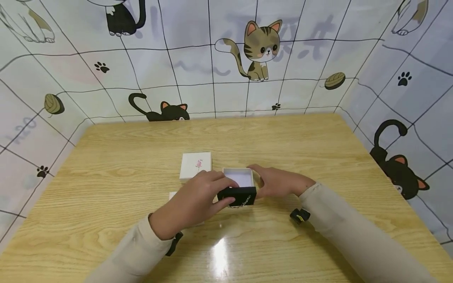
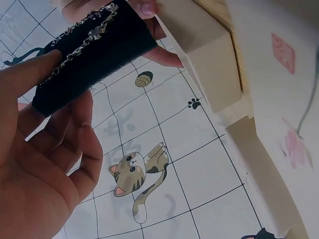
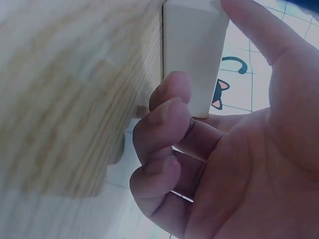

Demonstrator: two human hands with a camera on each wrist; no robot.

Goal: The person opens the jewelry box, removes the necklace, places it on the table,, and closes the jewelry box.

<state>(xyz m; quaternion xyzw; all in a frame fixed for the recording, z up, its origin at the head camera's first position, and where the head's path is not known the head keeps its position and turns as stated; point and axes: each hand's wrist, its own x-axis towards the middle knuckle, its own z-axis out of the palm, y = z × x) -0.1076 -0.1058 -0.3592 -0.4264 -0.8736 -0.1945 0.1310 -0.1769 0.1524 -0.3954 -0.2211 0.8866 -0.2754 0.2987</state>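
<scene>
My left hand (image 1: 196, 198) pinches a black velvety pad (image 1: 230, 193) by its left end, thumb on one face and fingers behind. A silver chain bracelet (image 2: 94, 34) with small stones lies across the pad's face. The pad is tilted on edge at the near side of an open white box (image 1: 242, 176), whose pale inside shows. My right hand (image 1: 279, 181) grips the box's right side between thumb and fingers. In the right wrist view the box's wall (image 3: 192, 55) stands against the wood, the lower fingers curled beside it.
A square white box or lid with a pink flower print (image 1: 194, 163) lies just left of the open box. Another white piece (image 1: 172, 195) pokes out from under my left hand, mostly hidden. Cat-printed cloth (image 1: 191, 67) rises along the back and sides of the wooden table (image 1: 116, 165).
</scene>
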